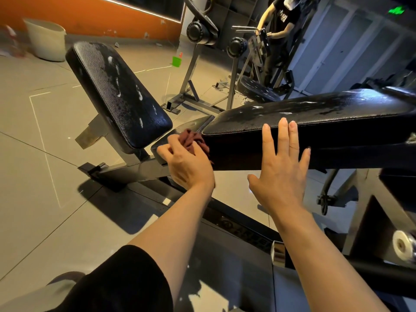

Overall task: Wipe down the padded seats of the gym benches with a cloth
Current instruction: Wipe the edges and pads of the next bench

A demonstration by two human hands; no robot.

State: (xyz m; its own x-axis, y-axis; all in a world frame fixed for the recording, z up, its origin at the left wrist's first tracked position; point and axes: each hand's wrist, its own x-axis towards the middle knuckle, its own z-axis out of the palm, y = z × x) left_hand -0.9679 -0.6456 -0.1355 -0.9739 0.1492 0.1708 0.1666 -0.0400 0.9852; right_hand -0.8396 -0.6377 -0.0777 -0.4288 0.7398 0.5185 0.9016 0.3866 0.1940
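A black padded bench has a tilted seat pad (117,93) at the left and a long back pad (315,118) running to the right; both show wet streaks. My left hand (186,163) grips a crumpled dark red cloth (193,140) against the near end of the long pad, by the gap between the two pads. My right hand (281,167) lies with straight fingers spread flat against the side edge of the long pad, fingertips reaching its top seam.
The bench's steel frame (126,170) stands on a tiled floor. A weight rack with plates (202,32) is behind it. A white bucket (47,39) is at the far left by an orange wall. Another person (281,16) stands at the back right.
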